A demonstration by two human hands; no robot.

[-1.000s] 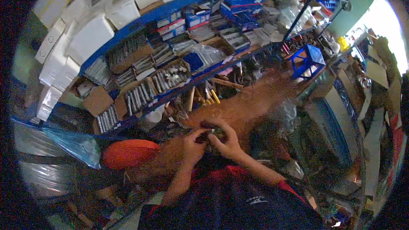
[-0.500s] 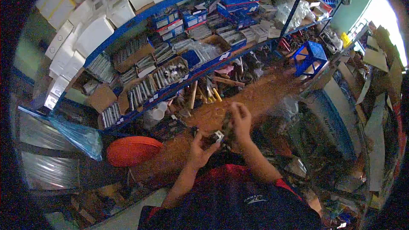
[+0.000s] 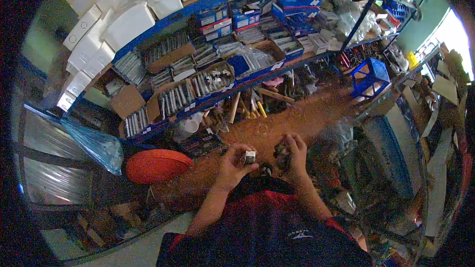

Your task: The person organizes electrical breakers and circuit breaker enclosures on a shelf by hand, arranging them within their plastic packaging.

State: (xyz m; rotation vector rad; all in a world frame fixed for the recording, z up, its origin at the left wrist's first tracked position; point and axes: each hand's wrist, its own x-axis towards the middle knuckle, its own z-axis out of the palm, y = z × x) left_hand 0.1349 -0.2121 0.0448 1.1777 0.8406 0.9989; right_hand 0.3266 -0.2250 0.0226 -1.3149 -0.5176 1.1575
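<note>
Low over the brown floor, in front of the dark shirt, both my hands are raised at about the same height. My left hand (image 3: 233,167) is closed round a small box-like piece (image 3: 250,156), white on top and dark below. A short gap to the right, my right hand (image 3: 298,154) pinches a dark, uneven bundle (image 3: 282,152); I cannot tell what kind of thing it is. Beneath and between the hands lies the brown floor (image 3: 316,111).
A red round stool (image 3: 158,166) stands to the left. Blue shelving (image 3: 208,109) ahead carries cartons of thin silvery packets (image 3: 173,104) and white boxes (image 3: 128,23). A blue plastic stool (image 3: 378,75) is at the far right. Cardboard and boards (image 3: 438,158) pile up along the right.
My right hand has come down and to the right, away from the left. The piece in my left hand has turned more upright. The whole view has shifted slightly.
</note>
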